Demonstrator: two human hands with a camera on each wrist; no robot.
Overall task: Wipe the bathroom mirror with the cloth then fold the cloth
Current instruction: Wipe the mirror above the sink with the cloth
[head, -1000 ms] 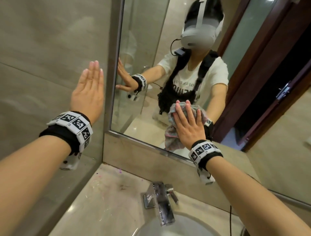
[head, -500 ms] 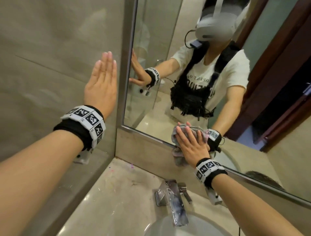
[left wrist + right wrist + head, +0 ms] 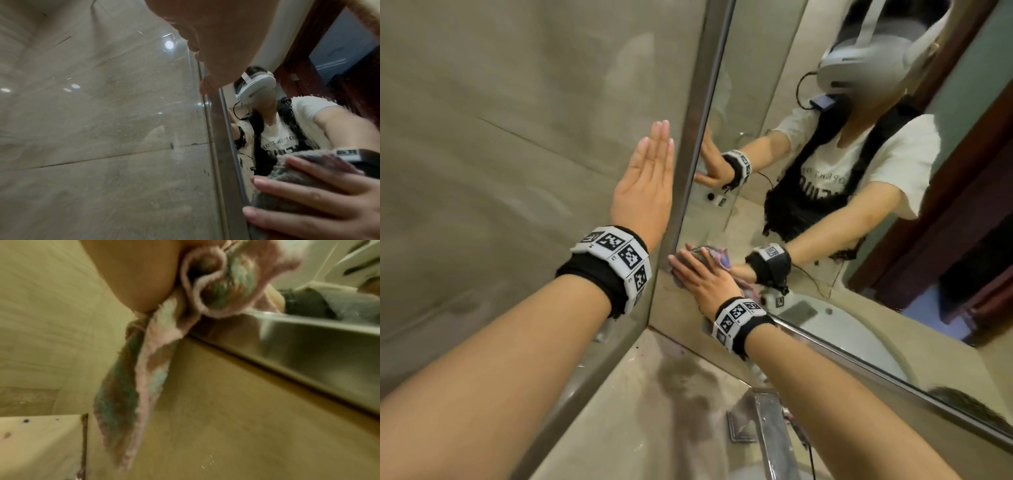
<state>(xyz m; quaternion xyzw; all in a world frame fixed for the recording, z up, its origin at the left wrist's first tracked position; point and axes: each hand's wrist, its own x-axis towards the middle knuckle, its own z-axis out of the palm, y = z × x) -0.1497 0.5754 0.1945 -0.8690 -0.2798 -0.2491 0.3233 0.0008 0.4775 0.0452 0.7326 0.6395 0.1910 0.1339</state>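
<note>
Beige tiled wall (image 3: 524, 144) meets mirror (image 3: 774, 212) at a metal-framed corner above the counter (image 3: 640, 404). Wiping step judged in hand; folding not yet begun. Cloth (image 3: 709, 255) is pressed flat against the mirror's bottom left corner by the right hand (image 3: 703, 279), fingers straight, a loose tail hanging below the frame. Left hand (image 3: 645, 192) is laid flat on the wall just beside the frame, fingers straight, nothing held. Stroke is boxed in by frame to the left and below; open glass is available only rightward and upward. Faucet (image 3: 774, 431) stands beneath the right forearm.
</note>
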